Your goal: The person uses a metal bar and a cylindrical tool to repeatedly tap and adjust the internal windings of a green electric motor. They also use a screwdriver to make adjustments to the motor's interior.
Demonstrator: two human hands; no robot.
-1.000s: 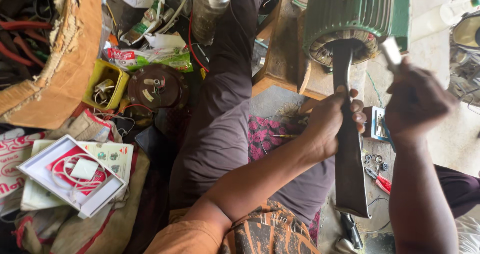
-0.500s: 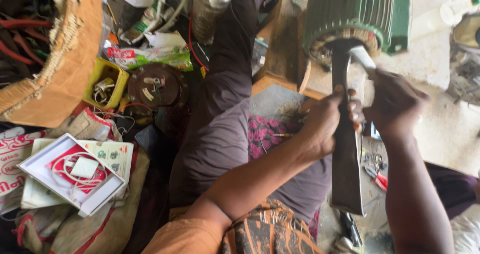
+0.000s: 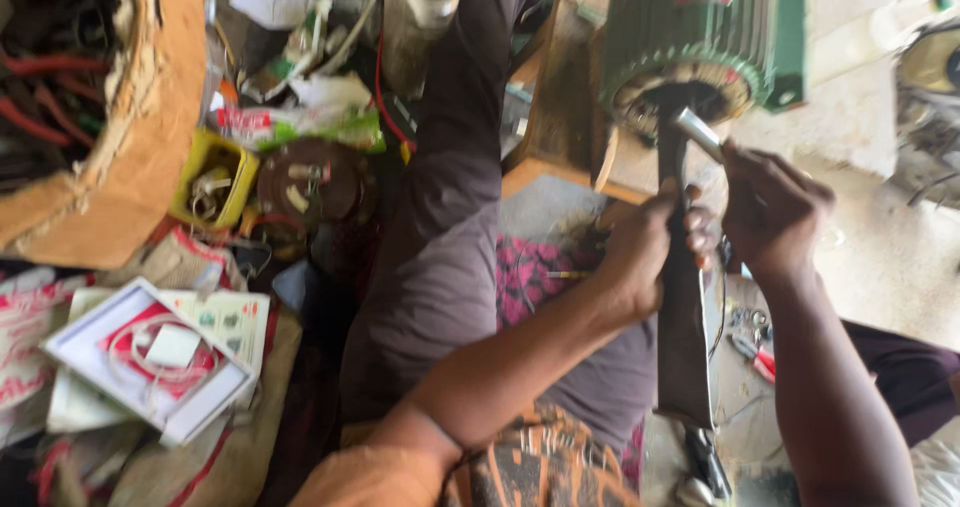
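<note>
A green finned electric motor housing [image 3: 700, 37] lies at the top right, its open end facing me. A long dark flat blade [image 3: 685, 317] reaches from my lap into that opening. My left hand [image 3: 640, 257] is wrapped around the blade's middle. My right hand [image 3: 775, 212] grips a small silver metal tool [image 3: 697, 132], whose end rests against the blade near the motor's rim. My outstretched leg in grey trousers [image 3: 440, 227] runs up the middle of the view.
A large cardboard-coloured drum [image 3: 130, 157] with red wires stands at the top left. A yellow tray [image 3: 210, 177], a round brown part [image 3: 315, 182], a white box with a cable [image 3: 150, 357] and packets lie left. Small tools [image 3: 750, 342] lie on the concrete floor at right.
My right hand, raised off to the right a second ago, has come down and left, bringing the silver tool against the blade. My left hand has kept its hold on the blade.
</note>
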